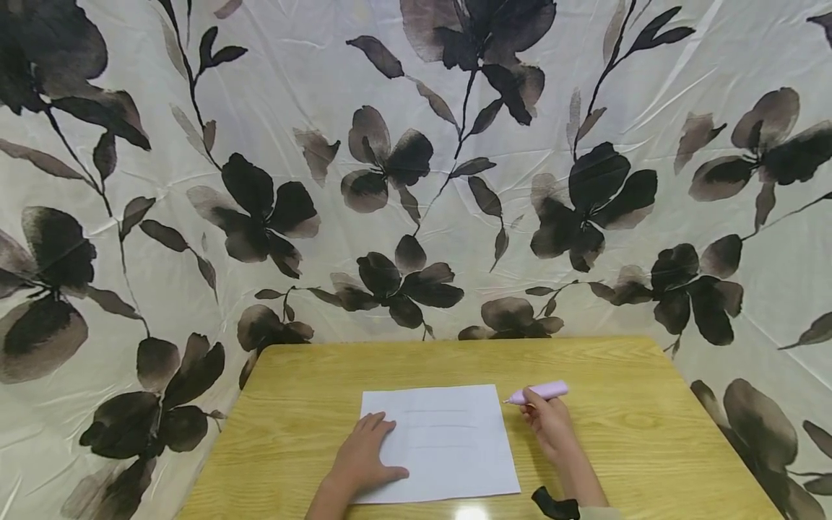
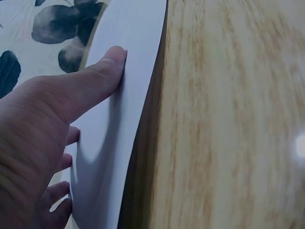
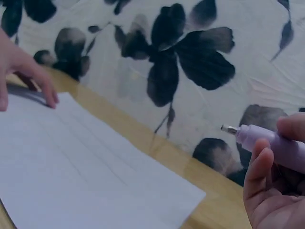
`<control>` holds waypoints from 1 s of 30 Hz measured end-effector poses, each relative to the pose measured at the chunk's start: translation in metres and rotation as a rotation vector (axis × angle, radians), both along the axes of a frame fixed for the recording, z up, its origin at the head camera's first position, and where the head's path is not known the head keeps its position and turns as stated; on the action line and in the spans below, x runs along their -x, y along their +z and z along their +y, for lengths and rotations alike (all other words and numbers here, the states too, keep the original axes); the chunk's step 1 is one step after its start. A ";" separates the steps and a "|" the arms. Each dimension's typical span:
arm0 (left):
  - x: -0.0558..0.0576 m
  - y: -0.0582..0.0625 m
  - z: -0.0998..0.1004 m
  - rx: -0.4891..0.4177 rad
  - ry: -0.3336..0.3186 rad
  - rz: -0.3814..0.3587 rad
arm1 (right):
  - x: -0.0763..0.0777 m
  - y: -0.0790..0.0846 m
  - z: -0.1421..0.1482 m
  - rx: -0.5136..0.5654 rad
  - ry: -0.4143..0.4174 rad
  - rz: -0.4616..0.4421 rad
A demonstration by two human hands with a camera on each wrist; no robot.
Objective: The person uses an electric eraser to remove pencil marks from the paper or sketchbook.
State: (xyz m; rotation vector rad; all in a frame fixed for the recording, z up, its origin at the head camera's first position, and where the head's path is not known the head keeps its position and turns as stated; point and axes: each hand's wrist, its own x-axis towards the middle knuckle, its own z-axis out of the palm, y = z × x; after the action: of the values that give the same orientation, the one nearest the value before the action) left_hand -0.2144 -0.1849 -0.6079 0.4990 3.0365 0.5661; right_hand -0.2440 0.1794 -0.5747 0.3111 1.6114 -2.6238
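Observation:
A white sheet of paper [image 1: 448, 469] lies on the table with three faint pencil lines [image 1: 442, 426] across it. On its left side rests my left hand [image 1: 364, 455], thumb and fingers spread. In the left wrist view the thumb [image 2: 107, 71] lies on the paper [image 2: 138, 57], whose near edge lifts a little and casts a shadow. My right hand [image 1: 549, 426] holds a lilac electric eraser [image 1: 549, 391], thick-barrelled, just beyond the sheet's right edge. The right wrist view shows its metal tip [image 3: 229, 129] pointing left toward the paper, with thumb and fingers around the barrel.
The yellow wood-grain table [image 1: 299, 390] has rounded far corners. Behind and beside it hangs a pale cloth [image 1: 494, 274] with dark flowers. A black band [image 1: 555, 503] sits at the right wrist. Light glares off the table's front edge.

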 end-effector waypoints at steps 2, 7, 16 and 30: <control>0.000 0.000 -0.001 0.001 0.005 0.004 | 0.002 0.000 -0.008 -0.076 -0.005 0.003; 0.003 0.000 -0.001 -0.001 0.003 0.019 | 0.008 -0.002 -0.026 -0.217 -0.041 0.035; 0.005 0.000 -0.001 -0.002 -0.012 0.029 | 0.013 -0.013 -0.054 -0.353 -0.084 0.053; -0.002 -0.005 -0.003 -0.005 -0.007 0.012 | 0.019 -0.049 -0.074 -0.433 -0.035 0.201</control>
State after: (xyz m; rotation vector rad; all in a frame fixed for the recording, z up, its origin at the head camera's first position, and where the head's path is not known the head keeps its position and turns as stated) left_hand -0.2122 -0.1880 -0.6129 0.5143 3.0446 0.5728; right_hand -0.2635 0.1053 -0.6238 0.0898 2.2558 -2.3682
